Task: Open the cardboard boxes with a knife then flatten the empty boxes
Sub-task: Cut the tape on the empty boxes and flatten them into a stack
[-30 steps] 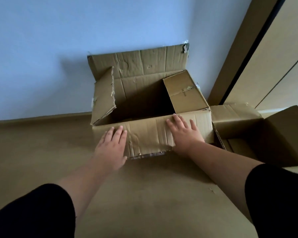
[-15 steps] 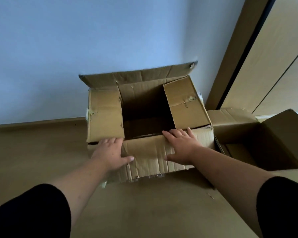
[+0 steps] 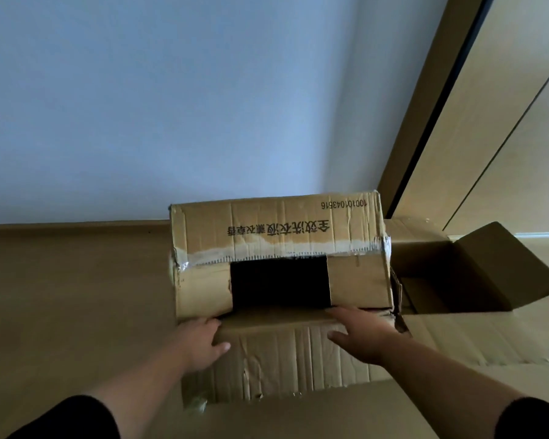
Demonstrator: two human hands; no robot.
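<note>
A worn cardboard box (image 3: pixel 276 229) lies tipped on its side on the floor, with its dark opening facing me and printed text upside down on its top face. Torn tape runs along the upper edge of the opening. The long near flap (image 3: pixel 292 359) is folded down flat towards me. My left hand (image 3: pixel 200 342) rests on the flap's left end, thumb spread across it and fingertips at the fold. My right hand (image 3: pixel 360 335) lies flat on the flap's right part, fingers pointing at the opening. No knife is in view.
A second open cardboard box (image 3: pixel 488 274) stands just right of the first, touching it. A creased cardboard sheet (image 3: pixel 476 337) lies flat in front of that box. A blue-white wall (image 3: pixel 203 106) is behind, and a wooden door panel (image 3: pixel 504 137) at the right.
The box has rolled towards me from upright onto its side, so its opening now faces me. Both hands stayed on the near flap and moved a little closer.
</note>
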